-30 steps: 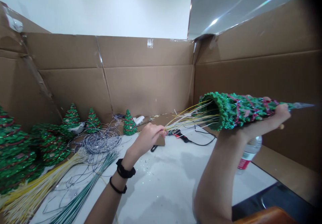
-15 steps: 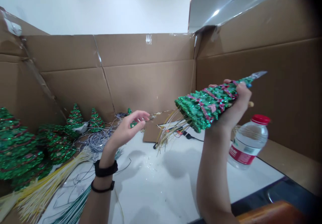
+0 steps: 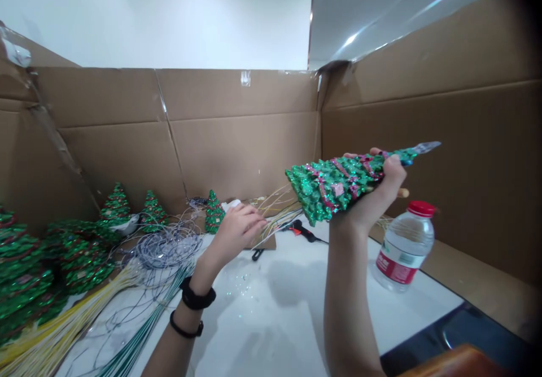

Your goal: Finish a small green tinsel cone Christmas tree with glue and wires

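A miniature Christmas tree (image 3: 328, 188), glittery green with pink-red garland, lies tilted in the air, its clear pointed tip to the right. My right hand (image 3: 381, 188) is wrapped round its upper part. A tan stick end (image 3: 403, 193) pokes out below that hand; the rest of it is hidden. Thin yellow and white wires (image 3: 277, 219) trail leftward from the tree's base. My left hand (image 3: 237, 233), with black bands at the wrist, is at the loose wire ends, fingers stretched out and near one another. Whether the fingertips touch the wires I cannot tell.
More small trees (image 3: 116, 205) stand at the left, beside coiled grey wire (image 3: 169, 247). Yellow strands (image 3: 80, 315) and green strands (image 3: 146, 323) lie in front. A black-and-orange tool (image 3: 302, 230) is behind; a red-capped bottle (image 3: 406, 247) stands right. Cardboard walls (image 3: 237, 145) enclose the table.
My left hand has moved right to the trailing wires, its fingers closer together than before. The tree in my right hand has shifted slightly left and is tilted less. The view has shifted a little.
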`<state>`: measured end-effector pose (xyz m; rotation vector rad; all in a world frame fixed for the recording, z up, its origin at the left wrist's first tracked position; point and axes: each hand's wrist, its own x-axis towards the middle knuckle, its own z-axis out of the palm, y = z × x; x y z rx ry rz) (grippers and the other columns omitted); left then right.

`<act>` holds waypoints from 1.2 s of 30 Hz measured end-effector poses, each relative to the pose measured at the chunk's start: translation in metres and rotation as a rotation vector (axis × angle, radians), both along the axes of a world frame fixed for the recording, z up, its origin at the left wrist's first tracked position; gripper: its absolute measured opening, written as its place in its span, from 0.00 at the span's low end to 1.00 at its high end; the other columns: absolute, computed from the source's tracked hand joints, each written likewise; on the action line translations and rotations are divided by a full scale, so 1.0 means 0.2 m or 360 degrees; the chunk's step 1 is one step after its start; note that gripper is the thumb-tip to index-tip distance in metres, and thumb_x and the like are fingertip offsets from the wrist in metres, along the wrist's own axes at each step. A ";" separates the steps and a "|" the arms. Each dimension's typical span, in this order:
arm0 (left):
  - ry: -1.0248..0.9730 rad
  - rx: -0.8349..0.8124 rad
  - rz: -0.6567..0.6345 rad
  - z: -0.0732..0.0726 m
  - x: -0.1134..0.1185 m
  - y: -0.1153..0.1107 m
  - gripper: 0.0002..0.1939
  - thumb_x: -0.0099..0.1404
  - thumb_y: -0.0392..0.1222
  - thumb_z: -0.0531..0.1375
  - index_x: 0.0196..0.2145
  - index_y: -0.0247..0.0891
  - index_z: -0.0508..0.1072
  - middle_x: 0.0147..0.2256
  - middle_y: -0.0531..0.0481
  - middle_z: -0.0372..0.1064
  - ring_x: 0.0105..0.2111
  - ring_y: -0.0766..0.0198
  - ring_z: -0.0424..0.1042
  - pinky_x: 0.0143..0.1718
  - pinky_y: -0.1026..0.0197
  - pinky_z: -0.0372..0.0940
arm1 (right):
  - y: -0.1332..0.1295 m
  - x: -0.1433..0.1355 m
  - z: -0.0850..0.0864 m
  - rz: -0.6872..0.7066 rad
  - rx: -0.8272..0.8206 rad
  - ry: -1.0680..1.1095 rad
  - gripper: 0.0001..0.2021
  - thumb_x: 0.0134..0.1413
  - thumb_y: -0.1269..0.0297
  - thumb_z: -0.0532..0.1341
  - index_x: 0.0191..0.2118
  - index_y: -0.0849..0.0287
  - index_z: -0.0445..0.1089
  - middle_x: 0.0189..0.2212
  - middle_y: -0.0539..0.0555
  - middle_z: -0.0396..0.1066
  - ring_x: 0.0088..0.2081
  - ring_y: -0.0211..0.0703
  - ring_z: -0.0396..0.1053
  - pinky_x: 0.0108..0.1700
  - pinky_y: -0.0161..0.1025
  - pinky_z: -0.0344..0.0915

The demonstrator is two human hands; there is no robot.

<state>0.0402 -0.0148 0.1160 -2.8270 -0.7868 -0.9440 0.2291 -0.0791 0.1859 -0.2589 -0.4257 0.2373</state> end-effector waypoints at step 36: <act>-0.0769 -0.1108 -0.0268 -0.34 0.34 -0.08 0.21 0.67 0.57 0.44 0.32 0.37 0.64 0.23 0.53 0.57 0.25 0.63 0.59 0.29 0.62 0.53 | 0.08 0.08 -0.07 -0.0071 -0.0435 -0.0332 0.17 0.44 0.51 0.65 0.35 0.58 0.68 0.24 0.45 0.59 0.25 0.33 0.56 0.30 0.33 0.55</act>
